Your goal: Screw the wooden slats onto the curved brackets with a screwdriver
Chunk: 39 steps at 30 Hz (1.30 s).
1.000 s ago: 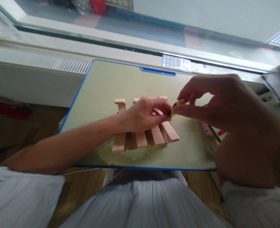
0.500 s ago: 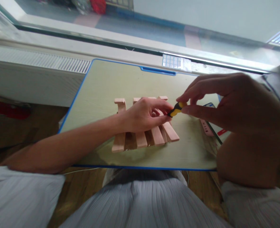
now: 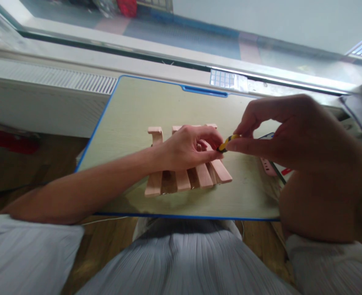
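A short screwdriver (image 3: 229, 141) with a yellow and black handle lies between my two hands, beside the right side of a slatted wooden piece (image 3: 183, 181). My right hand (image 3: 294, 135) pinches the handle between thumb and fingers. Thumb and index finger of my left hand (image 3: 184, 149) close around its front end, while the rest of that hand lies over the slats. The tip of the screwdriver is hidden by my left fingers, and so is whatever it touches. Several pale slats with hooked far ends form the wooden piece, which rests on the small table (image 3: 147, 98).
Under my right forearm lie a pink strap (image 3: 268, 167) and a dark-edged flat object, partly covered. The table has a blue rim and a slot (image 3: 204, 91) at its far edge. Beyond stand a white radiator (image 3: 76, 80) and a window sill with a clear packet (image 3: 227, 79).
My right hand has turned and its fingers have shifted along the screwdriver handle, covering more of it. The screwdriver sits slightly lower. My left hand and the wooden piece have stayed put.
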### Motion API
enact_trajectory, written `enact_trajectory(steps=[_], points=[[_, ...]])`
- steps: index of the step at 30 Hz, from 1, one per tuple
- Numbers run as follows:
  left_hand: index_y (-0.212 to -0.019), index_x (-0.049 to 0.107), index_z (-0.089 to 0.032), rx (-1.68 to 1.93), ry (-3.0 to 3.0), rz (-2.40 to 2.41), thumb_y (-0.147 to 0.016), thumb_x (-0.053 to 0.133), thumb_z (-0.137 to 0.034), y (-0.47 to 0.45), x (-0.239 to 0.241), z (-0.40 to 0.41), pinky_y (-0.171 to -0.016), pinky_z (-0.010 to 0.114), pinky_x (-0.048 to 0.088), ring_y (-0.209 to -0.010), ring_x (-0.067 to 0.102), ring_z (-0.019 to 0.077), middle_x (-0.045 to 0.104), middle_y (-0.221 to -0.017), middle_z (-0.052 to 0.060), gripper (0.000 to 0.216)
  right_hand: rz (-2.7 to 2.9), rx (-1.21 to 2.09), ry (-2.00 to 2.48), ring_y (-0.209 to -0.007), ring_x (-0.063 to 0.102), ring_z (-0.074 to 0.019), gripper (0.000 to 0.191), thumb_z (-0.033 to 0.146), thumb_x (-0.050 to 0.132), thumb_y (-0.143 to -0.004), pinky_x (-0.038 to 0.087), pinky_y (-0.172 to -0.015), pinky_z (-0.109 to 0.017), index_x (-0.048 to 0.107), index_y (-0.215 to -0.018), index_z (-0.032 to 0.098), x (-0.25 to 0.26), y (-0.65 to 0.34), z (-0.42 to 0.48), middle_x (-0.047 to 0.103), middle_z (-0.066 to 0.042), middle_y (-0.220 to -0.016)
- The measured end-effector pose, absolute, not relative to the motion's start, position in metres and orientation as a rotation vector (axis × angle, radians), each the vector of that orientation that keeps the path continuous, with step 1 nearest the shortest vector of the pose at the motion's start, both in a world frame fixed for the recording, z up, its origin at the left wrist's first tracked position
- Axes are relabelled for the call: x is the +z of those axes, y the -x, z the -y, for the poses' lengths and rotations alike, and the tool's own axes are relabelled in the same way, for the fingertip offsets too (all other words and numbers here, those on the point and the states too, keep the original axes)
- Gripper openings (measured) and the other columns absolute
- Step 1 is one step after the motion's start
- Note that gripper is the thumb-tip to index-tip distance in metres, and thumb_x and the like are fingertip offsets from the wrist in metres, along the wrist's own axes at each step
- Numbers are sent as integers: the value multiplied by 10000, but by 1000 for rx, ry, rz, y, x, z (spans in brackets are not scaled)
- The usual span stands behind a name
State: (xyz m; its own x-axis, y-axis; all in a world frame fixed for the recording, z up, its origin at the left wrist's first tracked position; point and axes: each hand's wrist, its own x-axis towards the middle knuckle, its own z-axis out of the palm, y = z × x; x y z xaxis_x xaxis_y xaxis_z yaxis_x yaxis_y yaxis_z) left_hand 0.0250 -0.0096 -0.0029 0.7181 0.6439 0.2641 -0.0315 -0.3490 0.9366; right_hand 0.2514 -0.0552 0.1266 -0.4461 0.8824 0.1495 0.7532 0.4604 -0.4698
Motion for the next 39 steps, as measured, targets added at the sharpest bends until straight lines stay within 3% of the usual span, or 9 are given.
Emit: enact_trajectory(steps=[5,10,14,22,33,39], points=[[-1073,798,-156,745,-1811,-498,-964,796,-251,-25,1,9,-816,254,660,-911,788,159,813,-1005,63,144,2329,472,1382,-678,678,-164,221,457,846,-854,479,-597,-325,763,-799,260,125,-252,55,776,17,-772],[-1110,820,-176,758,-1806,-488,-971,759,-201,-26,4,11,-851,257,665,-931,788,157,821,-1045,56,154,2406,512,1309,-826,774,-232,137,348,769,-923,596,-714,-384,813,-1052,340,131,-254,59,840,15,-1021],[-1145,823,-189,762,-1823,-466,-968,746,-167,-26,4,11,-844,250,661,-937,783,153,823,-1064,51,194,2431,542,1278,-957,783,-265,124,293,725,-942,596,-781,-409,804,-1003,366,136,-255,62,832,16,-1109],[-1140,819,-169,744,-1872,-489,-988,743,-219,-25,7,12,-737,218,630,-847,769,137,823,-1015,61,177,2397,472,1307,-813,759,-251,13,309,763,-915,554,-719,-405,761,-906,318,131,-253,60,813,14,-918],[-1136,765,-141,784,-1902,-488,-970,798,-252,-24,0,8,-772,229,630,-867,777,143,803,-979,42,202,2375,194,1392,-617,494,-153,354,444,735,-948,345,-616,-338,574,-695,254,118,-242,52,582,24,-676],[-1016,787,-149,834,-1935,-476,-976,778,-212,-24,2,9,-814,239,628,-901,781,153,803,-953,32,74,2419,184,1337,-636,585,-155,317,436,768,-940,397,-627,-329,626,-729,249,118,-247,52,653,27,-701]])
